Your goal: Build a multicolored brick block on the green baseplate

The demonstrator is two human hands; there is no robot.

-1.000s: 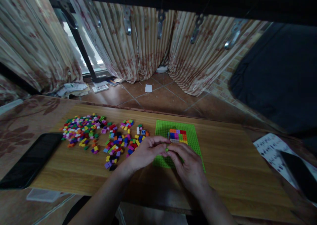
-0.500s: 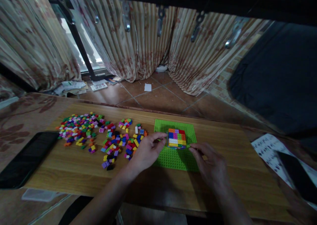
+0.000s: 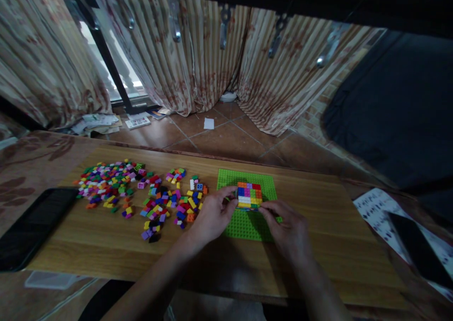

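A block built of multicoloured toy bricks (image 3: pixel 249 196) stands on a green studded baseplate (image 3: pixel 247 229), its top a patchwork of red, blue, white, yellow and other colours. Against the block's left side, the thumb and forefinger of my left hand (image 3: pixel 214 213) are closed, steadying it. My right hand (image 3: pixel 288 226) has its fingertips pinched together at the block's front right corner, touching it. Whatever sits between those right fingertips is too small and covered to make out.
Loose toy bricks (image 3: pixel 106 184) lie in a big heap on the left of the wooden table (image 3: pixel 329 236), with smaller clusters (image 3: pixel 155 203) nearer the baseplate. A black tray-like object (image 3: pixel 38 222) rests at the left end. A printed sheet (image 3: pixel 375 212) and a dark phone-like slab (image 3: pixel 421 248) lie at right.
My right hand has moved left, bringing its pinched fingertips from just beside the block to its front right corner. My left hand stays at the block's left side. The view has shifted slightly.
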